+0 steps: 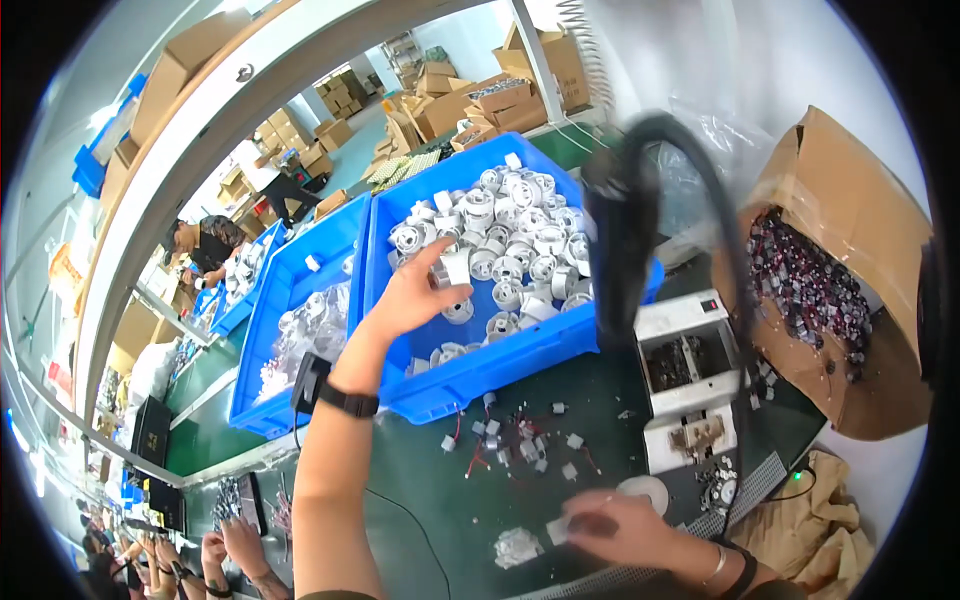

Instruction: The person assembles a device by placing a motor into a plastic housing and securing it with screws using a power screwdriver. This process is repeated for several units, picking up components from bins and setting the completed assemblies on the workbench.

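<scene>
My left hand [408,292] reaches over the large blue bin [480,375], its thumb and fingers closed around a white plastic housing [455,267]. Many similar round white housings [505,225] are heaped in that bin. Low at the right, my right hand [625,532] is smeared by motion above the green bench. A small white piece [557,531] shows at its fingertips; whether the hand grips it is unclear. Left of it lies a crumpled white lump [518,547]. Small silver motors [525,440], some with red wires, are scattered between the bin and my right hand.
A second blue bin [262,345] holds bagged parts. Right of the motors stands a white bench device [685,350]; a dark, blurred, curved-necked object [625,230] hangs in front. An open carton [850,270] contains wired parts. Another person [210,250] works at the far left; other people's hands [235,548] show lower left.
</scene>
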Motion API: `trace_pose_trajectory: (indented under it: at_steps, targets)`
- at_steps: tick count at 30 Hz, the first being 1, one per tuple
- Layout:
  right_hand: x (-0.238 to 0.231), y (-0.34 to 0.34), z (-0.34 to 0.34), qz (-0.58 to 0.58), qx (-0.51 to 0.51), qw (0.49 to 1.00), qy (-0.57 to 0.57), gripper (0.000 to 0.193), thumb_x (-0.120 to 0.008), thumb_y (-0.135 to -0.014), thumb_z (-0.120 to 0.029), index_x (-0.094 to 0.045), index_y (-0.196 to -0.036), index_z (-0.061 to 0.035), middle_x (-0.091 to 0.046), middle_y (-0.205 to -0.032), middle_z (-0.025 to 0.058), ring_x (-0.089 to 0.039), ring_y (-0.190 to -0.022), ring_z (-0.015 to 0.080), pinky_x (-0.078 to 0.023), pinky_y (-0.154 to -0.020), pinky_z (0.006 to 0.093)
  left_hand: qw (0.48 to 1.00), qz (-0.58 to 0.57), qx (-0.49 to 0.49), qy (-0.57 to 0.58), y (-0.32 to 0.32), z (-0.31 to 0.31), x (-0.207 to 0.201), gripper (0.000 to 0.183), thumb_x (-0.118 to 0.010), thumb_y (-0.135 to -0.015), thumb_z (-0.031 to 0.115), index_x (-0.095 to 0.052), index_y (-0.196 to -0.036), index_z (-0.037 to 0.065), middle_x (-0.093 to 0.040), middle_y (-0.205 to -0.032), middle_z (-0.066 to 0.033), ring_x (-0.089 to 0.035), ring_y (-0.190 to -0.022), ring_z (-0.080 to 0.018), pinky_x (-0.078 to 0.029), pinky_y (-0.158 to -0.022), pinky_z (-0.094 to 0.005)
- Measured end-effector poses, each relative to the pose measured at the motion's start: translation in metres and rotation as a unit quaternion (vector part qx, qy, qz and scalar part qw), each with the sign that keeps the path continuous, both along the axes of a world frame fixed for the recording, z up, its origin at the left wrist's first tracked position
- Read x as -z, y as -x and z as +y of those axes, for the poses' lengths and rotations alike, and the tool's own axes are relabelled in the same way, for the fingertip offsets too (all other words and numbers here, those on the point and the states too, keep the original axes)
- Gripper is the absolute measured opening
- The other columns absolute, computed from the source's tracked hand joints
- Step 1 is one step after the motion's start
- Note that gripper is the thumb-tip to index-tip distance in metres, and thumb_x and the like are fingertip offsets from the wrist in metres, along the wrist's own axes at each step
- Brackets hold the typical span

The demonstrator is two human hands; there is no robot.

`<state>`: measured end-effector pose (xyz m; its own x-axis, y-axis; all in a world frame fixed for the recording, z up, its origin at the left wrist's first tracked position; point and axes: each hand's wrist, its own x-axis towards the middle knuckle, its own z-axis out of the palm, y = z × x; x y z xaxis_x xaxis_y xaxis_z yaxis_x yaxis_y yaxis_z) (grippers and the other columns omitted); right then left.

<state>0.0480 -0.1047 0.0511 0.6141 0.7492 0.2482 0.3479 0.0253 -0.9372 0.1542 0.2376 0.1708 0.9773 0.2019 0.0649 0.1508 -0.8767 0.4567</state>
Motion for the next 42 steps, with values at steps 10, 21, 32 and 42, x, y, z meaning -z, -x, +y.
trace_pose_trajectory:
  at_steps: [10, 21, 32, 42]
  targets:
    - [-0.012, -0.024, -0.038, 0.109, 0.173, 0.978, -0.043, 0.031, -0.065, -0.080, 0.002, -0.054, -0.109, 0.0013, -0.060, -0.097, 0.0064, -0.059, -0.090, 0.0124, -0.049, -0.080, 0.0259, 0.931, -0.151, 0.145, 0.299, 0.150, -0.183, 0.139, 0.064, -0.079, -0.067, 0.011, -0.048, -0.121, 0.002, -0.056, -0.117, -0.0122, -0.056, -0.108, -0.0223, -0.043, -0.095, -0.0336]
    - [0.004, -0.035, -0.072, 0.049, 0.086, 0.993, 0.066, 0.028, -0.065, -0.078, 0.002, -0.058, -0.105, 0.0028, -0.062, -0.094, 0.0055, -0.059, -0.085, 0.0108, -0.050, -0.076, 0.0260, 0.957, -0.164, 0.129, 0.201, 0.154, -0.238, 0.173, 0.069, -0.081, -0.063, 0.018, -0.049, -0.122, 0.005, -0.055, -0.120, -0.0143, -0.052, -0.111, -0.0328, -0.043, -0.095, -0.0396]
    - [-0.020, -0.048, -0.075, -0.184, 0.017, 0.974, 0.128, 0.028, -0.066, -0.072, 0.001, -0.060, -0.099, -0.0032, -0.057, -0.086, 0.0076, -0.057, -0.078, 0.0204, -0.047, -0.071, 0.0305, 0.950, -0.174, 0.232, 0.120, 0.148, -0.227, 0.151, 0.067, -0.079, -0.063, 0.013, -0.049, -0.122, 0.002, -0.053, -0.114, -0.0163, -0.054, -0.106, -0.0335, -0.047, -0.087, -0.0390]
    - [-0.016, -0.059, -0.060, -0.333, -0.102, 0.917, 0.194, 0.020, -0.064, -0.072, -0.001, -0.060, -0.091, -0.0060, -0.058, -0.090, 0.0061, -0.056, -0.088, 0.0265, -0.047, -0.076, 0.0365, 0.947, -0.087, 0.254, 0.174, 0.136, -0.213, 0.134, 0.062, -0.080, -0.063, 0.014, -0.051, -0.117, 0.005, -0.056, -0.113, -0.0129, -0.056, -0.104, -0.0322, -0.046, -0.087, -0.0381]
